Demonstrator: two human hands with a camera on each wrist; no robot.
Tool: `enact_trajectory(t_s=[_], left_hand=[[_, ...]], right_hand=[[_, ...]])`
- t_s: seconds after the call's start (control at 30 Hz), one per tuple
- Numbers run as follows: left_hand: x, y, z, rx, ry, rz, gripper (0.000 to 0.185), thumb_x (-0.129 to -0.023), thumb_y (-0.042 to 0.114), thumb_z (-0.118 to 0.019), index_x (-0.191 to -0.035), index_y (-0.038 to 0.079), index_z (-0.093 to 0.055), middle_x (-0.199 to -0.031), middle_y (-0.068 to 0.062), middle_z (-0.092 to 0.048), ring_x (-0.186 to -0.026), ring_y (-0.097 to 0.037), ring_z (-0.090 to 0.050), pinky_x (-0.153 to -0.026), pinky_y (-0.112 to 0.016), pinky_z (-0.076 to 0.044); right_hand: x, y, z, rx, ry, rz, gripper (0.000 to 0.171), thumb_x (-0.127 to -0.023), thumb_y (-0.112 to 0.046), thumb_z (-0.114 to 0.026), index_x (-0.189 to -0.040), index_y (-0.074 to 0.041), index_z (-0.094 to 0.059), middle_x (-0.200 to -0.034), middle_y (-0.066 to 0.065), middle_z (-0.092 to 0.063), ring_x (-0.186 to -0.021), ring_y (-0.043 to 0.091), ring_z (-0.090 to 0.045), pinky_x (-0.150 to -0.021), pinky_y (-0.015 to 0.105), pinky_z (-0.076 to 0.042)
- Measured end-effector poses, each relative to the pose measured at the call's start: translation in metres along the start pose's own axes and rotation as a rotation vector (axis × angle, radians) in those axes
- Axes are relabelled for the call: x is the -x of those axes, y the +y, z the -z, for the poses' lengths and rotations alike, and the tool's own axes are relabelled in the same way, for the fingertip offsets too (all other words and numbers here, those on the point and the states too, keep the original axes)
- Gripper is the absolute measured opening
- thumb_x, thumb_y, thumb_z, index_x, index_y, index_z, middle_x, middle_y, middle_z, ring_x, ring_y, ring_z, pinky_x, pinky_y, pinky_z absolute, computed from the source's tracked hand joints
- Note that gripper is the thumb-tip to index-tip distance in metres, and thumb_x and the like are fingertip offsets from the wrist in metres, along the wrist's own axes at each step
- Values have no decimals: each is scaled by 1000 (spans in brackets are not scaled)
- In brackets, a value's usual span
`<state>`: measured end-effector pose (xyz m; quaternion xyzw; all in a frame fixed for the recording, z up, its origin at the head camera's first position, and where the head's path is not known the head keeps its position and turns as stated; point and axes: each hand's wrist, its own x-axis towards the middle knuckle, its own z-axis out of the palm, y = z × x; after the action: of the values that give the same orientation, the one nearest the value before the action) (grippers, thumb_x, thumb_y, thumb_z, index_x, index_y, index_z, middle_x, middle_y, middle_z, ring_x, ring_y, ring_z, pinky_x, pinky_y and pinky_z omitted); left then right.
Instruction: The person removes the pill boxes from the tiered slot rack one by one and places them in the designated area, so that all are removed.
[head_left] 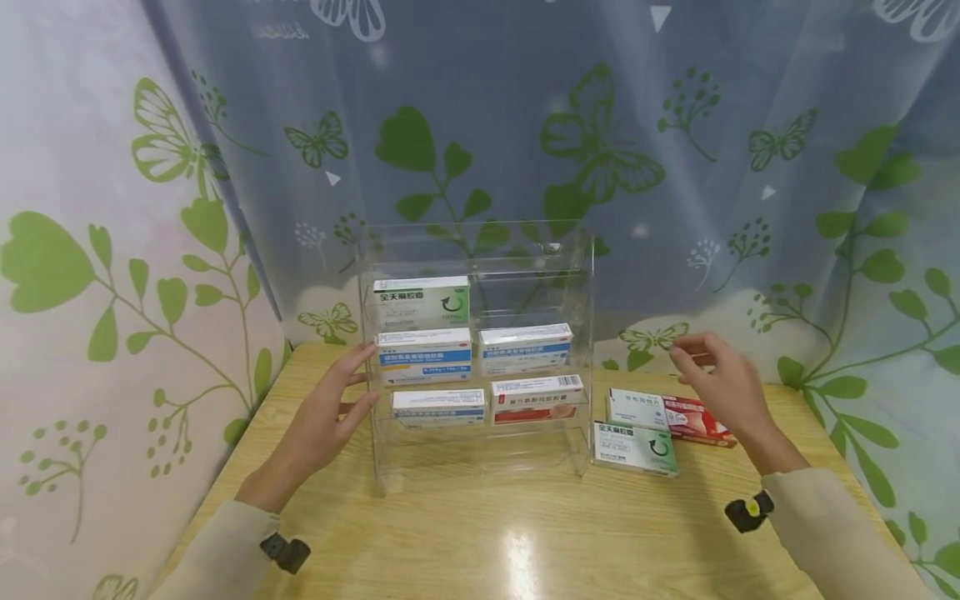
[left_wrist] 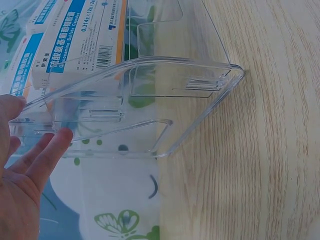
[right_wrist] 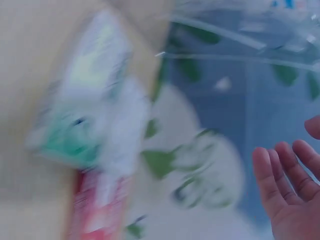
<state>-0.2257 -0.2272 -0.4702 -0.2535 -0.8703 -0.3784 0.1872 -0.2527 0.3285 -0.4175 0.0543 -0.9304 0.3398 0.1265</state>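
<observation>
While the left hand (head_left: 322,421) rests with straight fingers against the left wall of the clear rack (head_left: 480,250), the right hand (head_left: 723,379) hovers in the air to the right of the rack, above the loose boxes, its fingers relaxed and spread, holding nothing. The left wrist view confirms it: the fingertips (left_wrist: 60,137) only touch the rack's transparent edge and are not curled round it.

The rack stands upright near the back of the wooden table (head_left: 480,533), in front of the curtain (head_left: 675,125). It carries five boxes on its tiers: a green box (head_left: 422,300) on top at the left, two blue boxes (head_left: 424,354) in the middle row, and a blue and a red box (head_left: 537,398) below. Three more boxes (head_left: 636,446) lie flat on the table just beside the rack's right wall.

The rack looks like thin, stiff acrylic: light, smooth and likely slippery, and prone to cracking if squeezed or knocked. It probably handles best with flat palms on both side walls, low down. The cardboard boxes seem light and slightly crushable; pinching one across its long edges should serve.
</observation>
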Motion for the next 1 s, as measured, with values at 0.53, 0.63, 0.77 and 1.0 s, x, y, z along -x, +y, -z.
enact_trajectory(t_s=[0.53, 0.63, 0.77, 1.0], left_hand=[[-1, 2, -1, 4, 4, -14, 76, -104, -5, -68, -170, 13, -35, -173, -23, -37, -125, -50, -69, -84, -42, -72], [0, 3, -2, 8, 4, -16, 76, -104, -6, -68, -170, 13, -35, -172, -24, -37, -125, -50, -69, -83, -40, -72], [1, 3, -2, 7, 3, -10, 76, -104, -6, -68, -170, 14, -35, -172, -24, -37, -125, -50, -69, -82, -39, -72], [1, 4, 0, -18, 10, -16, 77, -103, -6, -69, -170, 13, -35, -172, -25, -38, -124, -50, -70, -81, -40, -73]], right_hand=[[-57, -141, -21, -222, 47, 281, 35, -110, -30, -68, -136, -7, -69, -128, 9, -74, -116, 18, -68, -98, 23, -61], [-66, -155, -32, -246, 3, 311, 36, -109, -28, -70, -138, -6, -68, -130, 10, -72, -120, 25, -68, -104, 43, -63], [-75, -171, -47, -291, -58, 333, 39, -108, -27, -72, -140, -6, -66, -136, 13, -70, -126, 28, -66, -110, 57, -60], [-85, -202, -70, -325, -158, 377, 45, -107, -26, -74, -147, -8, -63, -145, 12, -65, -134, 30, -62, -115, 51, -60]])
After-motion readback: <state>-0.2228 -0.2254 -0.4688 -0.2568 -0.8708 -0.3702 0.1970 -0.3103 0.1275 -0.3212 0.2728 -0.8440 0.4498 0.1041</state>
